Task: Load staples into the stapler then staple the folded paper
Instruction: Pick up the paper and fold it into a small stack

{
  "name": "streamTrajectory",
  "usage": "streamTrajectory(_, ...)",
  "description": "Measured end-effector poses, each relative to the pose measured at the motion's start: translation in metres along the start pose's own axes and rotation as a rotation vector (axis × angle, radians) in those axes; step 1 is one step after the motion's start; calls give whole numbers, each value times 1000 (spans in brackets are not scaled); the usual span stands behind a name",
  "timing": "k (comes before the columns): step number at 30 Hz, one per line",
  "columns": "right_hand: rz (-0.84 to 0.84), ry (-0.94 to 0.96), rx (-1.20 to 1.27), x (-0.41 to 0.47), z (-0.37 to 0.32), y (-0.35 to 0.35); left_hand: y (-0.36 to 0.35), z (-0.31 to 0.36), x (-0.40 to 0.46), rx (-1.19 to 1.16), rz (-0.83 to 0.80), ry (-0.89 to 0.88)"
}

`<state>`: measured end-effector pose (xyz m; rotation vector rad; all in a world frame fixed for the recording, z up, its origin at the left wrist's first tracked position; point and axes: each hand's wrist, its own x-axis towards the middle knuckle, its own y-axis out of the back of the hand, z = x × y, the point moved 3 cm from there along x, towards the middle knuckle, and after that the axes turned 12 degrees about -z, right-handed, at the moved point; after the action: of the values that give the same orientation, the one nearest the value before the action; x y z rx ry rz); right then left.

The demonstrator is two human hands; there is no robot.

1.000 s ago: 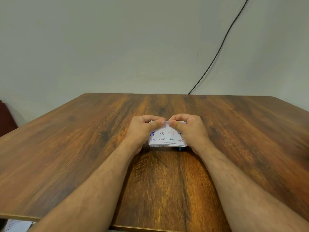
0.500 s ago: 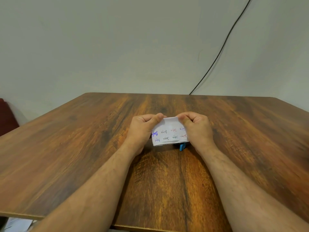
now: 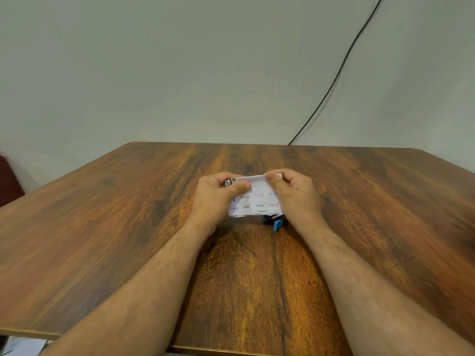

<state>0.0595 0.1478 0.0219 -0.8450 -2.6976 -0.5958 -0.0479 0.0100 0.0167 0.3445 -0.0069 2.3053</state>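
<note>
A folded white paper (image 3: 257,201) with handwritten coloured words is held up over the middle of the wooden table (image 3: 128,227). My left hand (image 3: 214,199) pinches its left top corner with the thumb on the near side. A small metallic thing (image 3: 229,182), perhaps a strip of staples, shows between that hand's fingers. My right hand (image 3: 295,196) pinches the paper's right top corner. Under the paper's lower right edge a blue and black stapler (image 3: 275,220) sits on the table, mostly hidden by the paper.
A black cable (image 3: 334,80) runs down the pale wall to the table's far edge. A dark red object (image 3: 7,181) stands at the far left. Some paper (image 3: 20,346) lies below the table's near left edge.
Both hands have lifted the paper a little and tilted its face toward me. The blue stapler's end now shows beneath the paper's right side.
</note>
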Motion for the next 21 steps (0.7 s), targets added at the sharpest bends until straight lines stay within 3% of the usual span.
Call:
streamTrajectory(3, -105, -35, 55, 0, 0, -7, 6, 0, 2, -113, 81, -71)
streamTrajectory(7, -31, -38, 39, 2, 3, -3, -3, -7, 6, -261, -45, 3)
streamTrajectory(9, 8, -46, 39, 2, 4, 2, -9, -12, 7, -258, -118, 56)
streamTrajectory(15, -124, -84, 206, 4, 4, -5, -1, -11, 9, -282, -36, 5)
streamTrajectory(21, -89, -95, 261, 3, 2, -2, -4, -13, 11, -324, -95, 5)
